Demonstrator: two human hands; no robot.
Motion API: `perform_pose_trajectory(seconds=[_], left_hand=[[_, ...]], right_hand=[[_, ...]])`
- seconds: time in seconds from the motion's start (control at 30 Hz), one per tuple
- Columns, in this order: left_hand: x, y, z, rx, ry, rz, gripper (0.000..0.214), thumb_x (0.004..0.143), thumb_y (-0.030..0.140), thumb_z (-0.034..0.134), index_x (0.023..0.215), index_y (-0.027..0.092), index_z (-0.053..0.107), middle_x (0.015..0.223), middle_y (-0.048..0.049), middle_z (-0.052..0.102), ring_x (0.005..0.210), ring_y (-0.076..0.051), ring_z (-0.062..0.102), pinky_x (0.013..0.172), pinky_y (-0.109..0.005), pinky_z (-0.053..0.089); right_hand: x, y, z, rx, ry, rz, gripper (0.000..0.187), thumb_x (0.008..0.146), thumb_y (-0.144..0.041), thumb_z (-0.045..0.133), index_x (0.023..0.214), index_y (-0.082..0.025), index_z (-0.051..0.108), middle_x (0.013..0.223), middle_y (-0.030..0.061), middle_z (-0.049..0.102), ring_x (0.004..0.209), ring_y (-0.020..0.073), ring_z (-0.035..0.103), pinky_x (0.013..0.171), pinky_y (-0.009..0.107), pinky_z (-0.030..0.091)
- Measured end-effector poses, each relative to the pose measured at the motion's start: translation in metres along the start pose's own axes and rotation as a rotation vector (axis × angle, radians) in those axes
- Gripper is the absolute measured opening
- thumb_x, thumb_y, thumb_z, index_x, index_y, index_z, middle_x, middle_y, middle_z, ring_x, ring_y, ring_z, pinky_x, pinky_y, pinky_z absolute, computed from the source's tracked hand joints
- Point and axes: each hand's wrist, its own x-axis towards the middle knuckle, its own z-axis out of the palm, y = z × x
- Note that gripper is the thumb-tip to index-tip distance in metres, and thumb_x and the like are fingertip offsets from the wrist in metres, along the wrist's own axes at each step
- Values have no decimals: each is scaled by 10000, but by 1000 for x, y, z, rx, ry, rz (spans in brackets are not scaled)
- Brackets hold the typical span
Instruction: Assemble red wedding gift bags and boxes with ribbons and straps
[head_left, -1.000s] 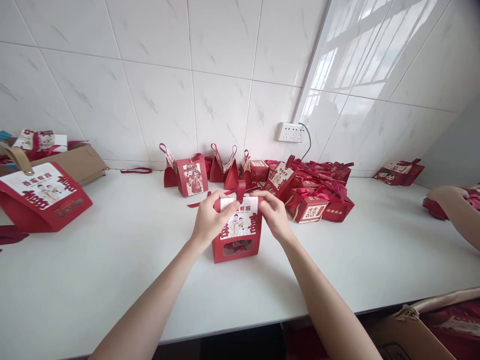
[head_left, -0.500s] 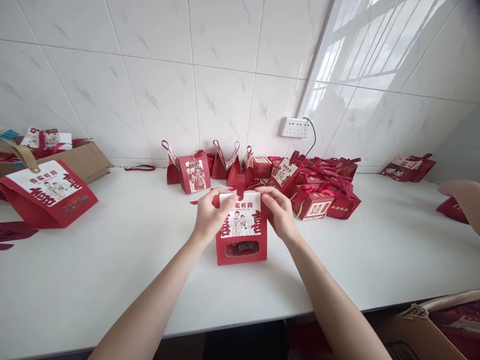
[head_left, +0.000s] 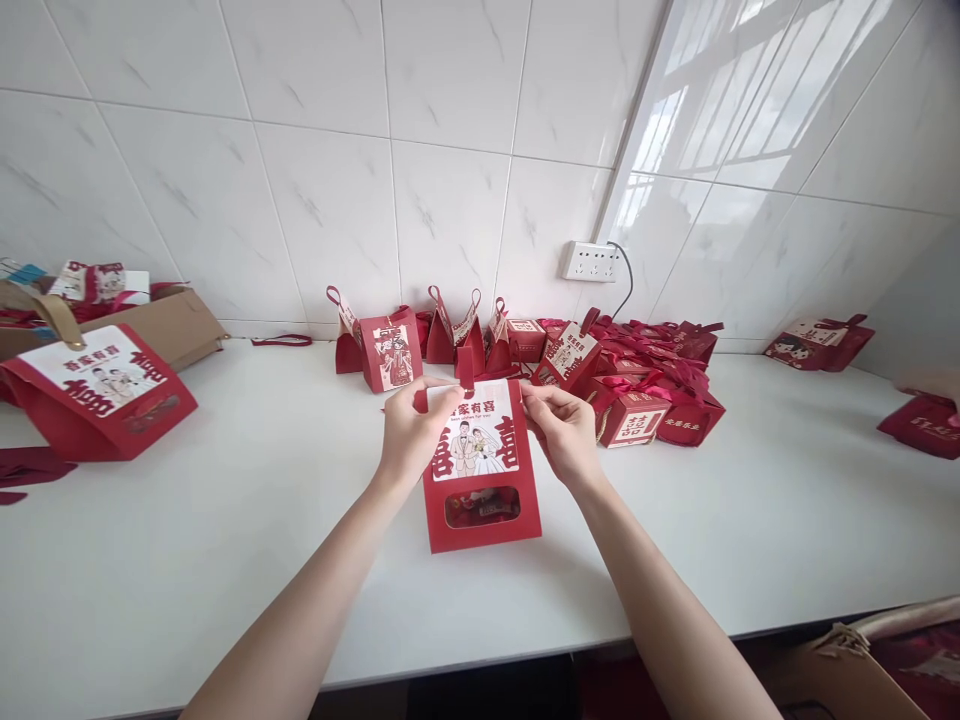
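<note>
Between my hands is a red gift box (head_left: 484, 530) with a white printed card showing a couple, a ribbon loop at its top and a clear window low on its front. Wrapped small items show through the window. My left hand (head_left: 411, 430) pinches the box's upper left edge, thumb near the ribbon loop. At the upper right edge, my right hand (head_left: 561, 428) grips with thumb and fingers. The box leans back a little, its bottom toward me; whether it touches the table is unclear.
A similar red box (head_left: 105, 395) stands at left before an open cardboard carton (head_left: 176, 325). Several red boxes (head_left: 637, 410) crowd the back by the wall, below a power strip (head_left: 592, 262). Another person's hand (head_left: 934, 385) is at a red box on the far right. A carton (head_left: 832, 665) sits lower right.
The gift box has tilted and come slightly nearer, its bottom swinging toward me. Both my hands keep hold of its top. At far right, the other person's hand has shifted, showing more of the red box.
</note>
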Motion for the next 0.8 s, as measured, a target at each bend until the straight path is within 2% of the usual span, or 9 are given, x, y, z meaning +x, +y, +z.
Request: perform_pose_trajectory(seconds=[0.23, 0.4, 0.5, 0.63, 0.73, 0.8], left_hand=[[-2, 2, 1, 72, -3, 43, 123, 711, 298, 657, 673, 183, 634, 633, 19, 618, 572, -112, 529, 523, -210, 389], [-1, 2, 0, 40, -2, 19, 126, 705, 302, 659, 669, 186, 628, 564, 38, 557, 509, -95, 467, 477, -206, 348], [-4, 3, 1, 45, -17, 7, 141, 707, 322, 660, 683, 186, 629, 553, 40, 546, 472, -90, 439, 446, -208, 324], [-11, 5, 7, 116, -87, 50, 130, 719, 308, 652, 695, 183, 629, 590, 25, 592, 503, -106, 493, 462, -210, 368], [-16, 7, 11, 131, -127, 80, 109, 729, 281, 639, 693, 179, 627, 671, 9, 645, 608, -126, 568, 539, -205, 430], [-18, 8, 12, 129, -135, 78, 100, 727, 272, 637, 700, 176, 627, 682, 9, 648, 623, -127, 575, 548, -200, 434]], right_hand=[[-1, 1, 3, 31, -6, -1, 195, 664, -363, 764, 711, -204, 663, 753, 7, 701, 673, 154, 647, 649, 295, 547], [0, 0, -2, 46, -68, -8, 168, 682, -324, 753, 793, -211, 696, 811, 14, 712, 718, 153, 653, 698, 295, 537], [-1, -3, -2, 63, -90, -19, 190, 722, -375, 706, 830, -220, 683, 781, 9, 691, 673, 146, 632, 650, 289, 527], [-5, -9, 5, -114, -75, -84, 279, 720, -411, 701, 936, -247, 637, 799, -5, 655, 716, 153, 609, 643, 270, 498], [-7, -12, 9, -290, -81, -71, 231, 692, -408, 718, 790, -206, 659, 836, 22, 665, 755, 175, 612, 645, 268, 482], [-8, -12, 10, -322, -82, -48, 222, 694, -405, 714, 743, -193, 668, 840, 31, 670, 746, 176, 614, 616, 260, 473]])
